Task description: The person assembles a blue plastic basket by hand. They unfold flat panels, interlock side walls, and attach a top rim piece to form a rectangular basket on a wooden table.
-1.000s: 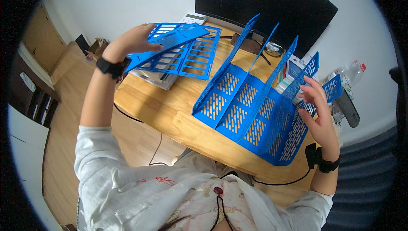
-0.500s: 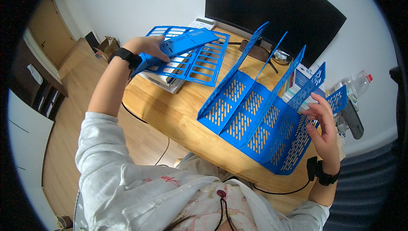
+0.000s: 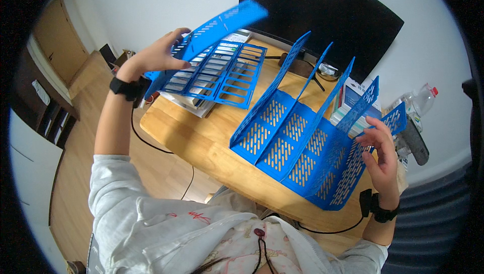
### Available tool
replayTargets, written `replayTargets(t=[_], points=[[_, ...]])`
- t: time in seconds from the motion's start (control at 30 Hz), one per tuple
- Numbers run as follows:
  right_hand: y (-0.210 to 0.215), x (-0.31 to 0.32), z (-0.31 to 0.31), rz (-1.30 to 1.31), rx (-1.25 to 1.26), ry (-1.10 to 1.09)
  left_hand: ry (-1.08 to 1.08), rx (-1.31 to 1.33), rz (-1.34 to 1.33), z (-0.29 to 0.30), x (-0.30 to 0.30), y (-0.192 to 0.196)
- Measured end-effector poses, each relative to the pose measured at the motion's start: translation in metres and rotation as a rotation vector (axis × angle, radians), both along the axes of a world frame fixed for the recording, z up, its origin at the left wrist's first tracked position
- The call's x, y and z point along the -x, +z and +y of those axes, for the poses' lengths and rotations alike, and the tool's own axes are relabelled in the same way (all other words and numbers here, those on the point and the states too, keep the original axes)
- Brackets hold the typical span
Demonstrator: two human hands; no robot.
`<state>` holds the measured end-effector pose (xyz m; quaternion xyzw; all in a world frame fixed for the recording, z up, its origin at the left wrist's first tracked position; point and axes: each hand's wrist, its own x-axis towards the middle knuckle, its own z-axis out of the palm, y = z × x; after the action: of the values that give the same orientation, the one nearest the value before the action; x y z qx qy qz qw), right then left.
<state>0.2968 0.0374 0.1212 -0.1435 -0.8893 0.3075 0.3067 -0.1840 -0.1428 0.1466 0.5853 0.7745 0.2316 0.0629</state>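
Observation:
My left hand (image 3: 157, 56) grips one end of a blue plastic panel (image 3: 222, 28), thumb on the near side, and holds it tilted up above the desk. Beneath it, a blue slotted frame (image 3: 244, 72) lies across a pile of books (image 3: 200, 107). In the middle of the desk sits a blue file rack (image 3: 280, 153), its perforated base flat and several upright dividers standing from it. My right hand (image 3: 381, 160) hovers at the rack's right end, fingers apart and slightly bent. I cannot tell whether its fingertips touch the rack.
A wooden desk (image 3: 186, 135) carries everything. At its back stands a large dark monitor (image 3: 322, 16). Behind the rack's right side are books (image 3: 355, 102), a clear bottle with a red cap (image 3: 426, 100) and a dark grey object (image 3: 416, 140). A black cable (image 3: 333, 232) runs from my right wrist.
My left hand has lifted the blue panel up and tilted its far end higher, off the slotted frame. My right hand stays by the rack's right end.

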Motion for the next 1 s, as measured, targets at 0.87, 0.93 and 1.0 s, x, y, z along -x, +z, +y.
replayTargets(t=[0.87,0.93,1.0], points=[[-0.007,0.057,-0.034,-0.177,0.287,0.312,-0.767,-0.408,-1.439,0.026,-0.17,-0.021],[-0.012,0.069,-0.038,-0.154,0.556,0.38,-0.751,-0.396,-1.484,0.031,-0.183,-0.024],[-0.011,0.073,-0.041,-0.175,0.744,0.446,-0.758,-0.389,-1.465,0.035,-0.191,-0.027]])
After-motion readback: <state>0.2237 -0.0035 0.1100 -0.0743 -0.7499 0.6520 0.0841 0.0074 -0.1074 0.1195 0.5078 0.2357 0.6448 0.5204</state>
